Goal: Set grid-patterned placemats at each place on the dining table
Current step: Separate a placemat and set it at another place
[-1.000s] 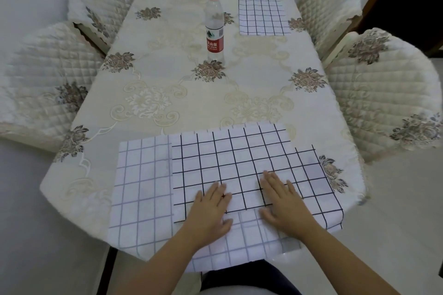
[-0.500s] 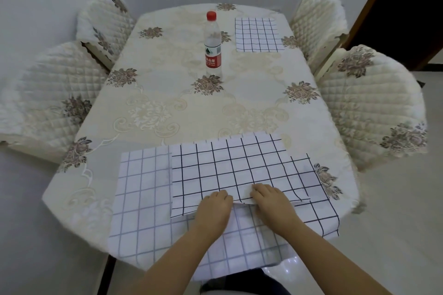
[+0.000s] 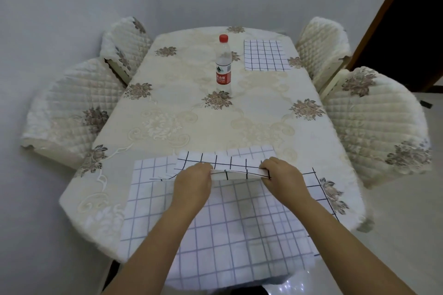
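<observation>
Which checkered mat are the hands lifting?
The top mat with black lines; left hand and right hand pinch its edge. The mat beneath lies flat; the far mat sits alone.

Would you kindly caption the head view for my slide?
The left hand and right hand pinch the top placemat above the stack; far placemat already set.

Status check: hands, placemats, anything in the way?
Left hand, right hand both pinch top placemat at near edge, raised off stack. Far placemat already set. Water bottle mid-table, apart from hands.
</observation>
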Demonstrator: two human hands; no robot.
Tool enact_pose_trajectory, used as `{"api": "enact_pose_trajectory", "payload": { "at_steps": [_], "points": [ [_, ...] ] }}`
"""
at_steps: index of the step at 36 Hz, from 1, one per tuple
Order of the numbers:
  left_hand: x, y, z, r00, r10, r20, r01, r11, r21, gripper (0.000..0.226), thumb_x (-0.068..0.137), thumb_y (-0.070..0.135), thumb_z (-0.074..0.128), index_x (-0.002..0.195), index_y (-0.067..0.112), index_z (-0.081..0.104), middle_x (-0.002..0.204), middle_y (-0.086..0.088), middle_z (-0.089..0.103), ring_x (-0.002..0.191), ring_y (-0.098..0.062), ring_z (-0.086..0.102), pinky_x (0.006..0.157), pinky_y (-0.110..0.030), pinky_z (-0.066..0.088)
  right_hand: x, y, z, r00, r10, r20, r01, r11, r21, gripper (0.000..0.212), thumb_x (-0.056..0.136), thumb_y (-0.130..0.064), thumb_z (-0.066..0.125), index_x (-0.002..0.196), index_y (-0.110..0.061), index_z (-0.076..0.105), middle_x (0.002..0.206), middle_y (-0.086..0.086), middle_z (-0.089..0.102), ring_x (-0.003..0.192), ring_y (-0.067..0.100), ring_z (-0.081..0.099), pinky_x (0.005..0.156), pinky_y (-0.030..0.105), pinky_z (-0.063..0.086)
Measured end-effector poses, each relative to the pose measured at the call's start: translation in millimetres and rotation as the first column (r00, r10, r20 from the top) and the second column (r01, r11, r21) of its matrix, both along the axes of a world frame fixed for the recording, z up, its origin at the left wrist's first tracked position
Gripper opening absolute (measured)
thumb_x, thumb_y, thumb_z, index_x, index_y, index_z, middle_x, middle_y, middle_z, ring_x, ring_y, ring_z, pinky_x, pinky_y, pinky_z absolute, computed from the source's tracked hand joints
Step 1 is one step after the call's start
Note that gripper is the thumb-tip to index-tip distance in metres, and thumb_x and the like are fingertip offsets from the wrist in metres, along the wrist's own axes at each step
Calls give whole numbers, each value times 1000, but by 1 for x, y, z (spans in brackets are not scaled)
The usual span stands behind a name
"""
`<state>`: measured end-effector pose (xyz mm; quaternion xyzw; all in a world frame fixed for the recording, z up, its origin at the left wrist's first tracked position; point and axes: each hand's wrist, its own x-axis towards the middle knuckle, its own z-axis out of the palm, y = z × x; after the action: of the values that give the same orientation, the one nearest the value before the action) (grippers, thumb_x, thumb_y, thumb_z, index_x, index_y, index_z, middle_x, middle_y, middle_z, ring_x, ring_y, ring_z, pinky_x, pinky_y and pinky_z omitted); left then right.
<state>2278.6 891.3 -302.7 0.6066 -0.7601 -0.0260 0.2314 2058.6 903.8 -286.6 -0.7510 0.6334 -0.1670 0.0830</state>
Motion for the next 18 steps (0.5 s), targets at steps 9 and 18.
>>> {"api": "enact_pose_trajectory", "payload": {
  "at_steps": [9,18],
  "points": [
    [-3,-11,39,994,-78,72,90,980,-178,11,73,16,59,65,13,66,54,1,62,43,-22,57,45,-29,43,-1,9,40,986,-131,105,121,987,102,17,88,-13,53,101,-14,63,100,2,63,90,21,56,70,28,41],
    [-63,-7,79,971,-125,204,186,930,-317,11,69,25,64,62,17,64,59,2,59,49,-22,56,58,-28,29,-73,51,70,858,-349,376,355,933,56,9,88,-20,62,84,-15,67,73,-6,62,75,16,58,64,28,43]
  ]
}}
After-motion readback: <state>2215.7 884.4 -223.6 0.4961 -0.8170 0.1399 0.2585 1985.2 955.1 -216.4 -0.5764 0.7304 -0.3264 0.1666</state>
